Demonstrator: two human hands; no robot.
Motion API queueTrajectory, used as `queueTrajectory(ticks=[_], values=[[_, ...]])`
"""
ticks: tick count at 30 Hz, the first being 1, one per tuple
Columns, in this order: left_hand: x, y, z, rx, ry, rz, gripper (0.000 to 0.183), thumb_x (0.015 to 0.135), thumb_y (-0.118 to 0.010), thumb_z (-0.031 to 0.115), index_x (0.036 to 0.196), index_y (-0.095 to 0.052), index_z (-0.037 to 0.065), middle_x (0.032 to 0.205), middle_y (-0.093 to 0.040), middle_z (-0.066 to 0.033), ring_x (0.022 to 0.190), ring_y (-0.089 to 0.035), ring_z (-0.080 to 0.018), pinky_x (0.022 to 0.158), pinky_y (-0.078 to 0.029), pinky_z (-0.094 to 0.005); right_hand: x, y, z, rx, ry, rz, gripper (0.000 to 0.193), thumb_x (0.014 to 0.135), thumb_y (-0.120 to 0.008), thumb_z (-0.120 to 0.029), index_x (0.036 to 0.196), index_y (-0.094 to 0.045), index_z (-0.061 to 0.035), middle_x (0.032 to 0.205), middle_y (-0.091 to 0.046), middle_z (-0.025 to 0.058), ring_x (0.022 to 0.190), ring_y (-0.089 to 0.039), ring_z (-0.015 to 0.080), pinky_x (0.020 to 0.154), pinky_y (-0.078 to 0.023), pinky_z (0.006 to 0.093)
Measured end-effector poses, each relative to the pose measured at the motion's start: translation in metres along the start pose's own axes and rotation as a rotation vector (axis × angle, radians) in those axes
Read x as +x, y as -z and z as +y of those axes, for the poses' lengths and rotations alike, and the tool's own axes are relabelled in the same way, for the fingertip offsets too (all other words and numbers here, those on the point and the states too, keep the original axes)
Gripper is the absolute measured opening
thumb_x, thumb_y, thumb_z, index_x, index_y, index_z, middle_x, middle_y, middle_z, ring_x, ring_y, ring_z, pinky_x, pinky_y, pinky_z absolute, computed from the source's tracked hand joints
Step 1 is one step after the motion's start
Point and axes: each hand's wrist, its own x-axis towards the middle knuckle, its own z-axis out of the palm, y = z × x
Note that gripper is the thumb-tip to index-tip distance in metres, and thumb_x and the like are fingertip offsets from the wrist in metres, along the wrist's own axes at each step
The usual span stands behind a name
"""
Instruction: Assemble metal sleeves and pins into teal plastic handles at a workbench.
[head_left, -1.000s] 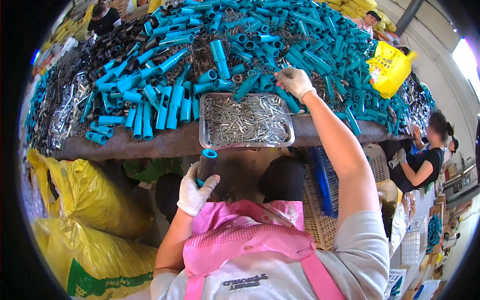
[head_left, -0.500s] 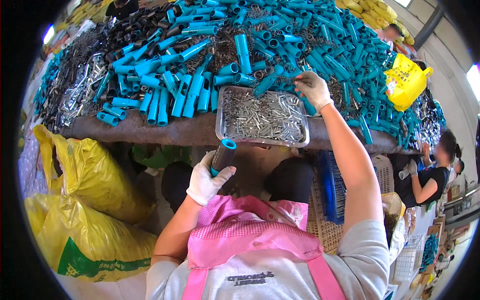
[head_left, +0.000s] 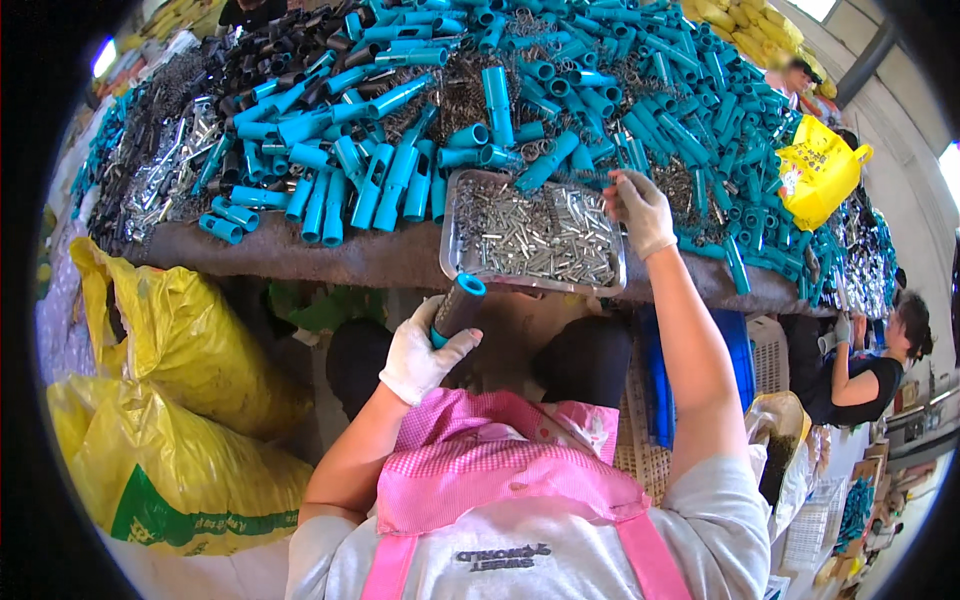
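Note:
My left hand [head_left: 418,358], in a white glove, is wrapped round a dark tube with teal ends [head_left: 458,308], held tilted below the table's front edge. Its open teal mouth points up. Over the right rim of a clear tray [head_left: 448,262] is my gloved right hand [head_left: 642,214], its fingers pinched on a thin coil spring [head_left: 590,175] that reaches leftward. Small metal pins [head_left: 540,245] fill the tray. Slotted teal tubes [head_left: 402,186] lie in a heap behind and left of it, with loose springs among them.
Dark tubes and metal parts [head_left: 180,150] are piled at the table's left. Yellow sacks [head_left: 190,450] stand on the floor at left. A yellow bag [head_left: 822,170] sits on the right of the heap. Another person [head_left: 870,375] works at far right, near a blue crate [head_left: 745,360].
My right hand has drawn nearer, down toward the tray's right rim, with the spring. My left hand and the tube have shifted slightly right in the view.

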Motion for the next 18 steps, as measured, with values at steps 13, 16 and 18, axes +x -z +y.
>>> queueTrajectory(ticks=[13, 16, 18], values=[[0.014, 0.000, 0.000, 0.137, -0.112, -0.095, 0.055, 0.071, -0.077, 0.038, 0.109, -0.055, 0.006, 0.086, -0.065, -0.0184, 0.083, -0.064, -0.0350, 0.072, -0.049, -0.0385, -0.086, -0.071, -0.063, -0.264, 0.105, -0.722, 0.017, 0.087, -0.054, 0.002, 0.103, -0.060, 0.0008, 0.092, -0.063, 0.0074, 0.076, -0.061, 0.0116, 0.069, -0.051, 0.0273], [0.014, 0.011, 0.011, 0.394, -0.170, -0.190, 0.058, 0.069, -0.077, 0.040, 0.112, -0.055, 0.008, 0.091, -0.065, -0.0178, 0.085, -0.063, -0.0358, 0.073, -0.050, -0.0394, -0.087, -0.072, -0.066, -0.579, 0.557, -0.898, 0.018, 0.085, -0.060, -0.008, 0.102, -0.062, -0.0040, 0.089, -0.063, 0.0110, 0.077, -0.063, 0.0235, 0.071, -0.050, 0.0328], [0.014, 0.012, 0.011, 0.344, -0.261, -0.235, 0.061, 0.071, -0.075, 0.041, 0.118, -0.052, 0.013, 0.094, -0.064, -0.0169, 0.087, -0.062, -0.0363, 0.073, -0.050, -0.0396, -0.095, -0.073, -0.067, -0.605, 0.542, -0.920, 0.018, 0.084, -0.060, -0.009, 0.102, -0.062, -0.0050, 0.087, -0.061, 0.0128, 0.077, -0.062, 0.0298, 0.071, -0.050, 0.0359]])
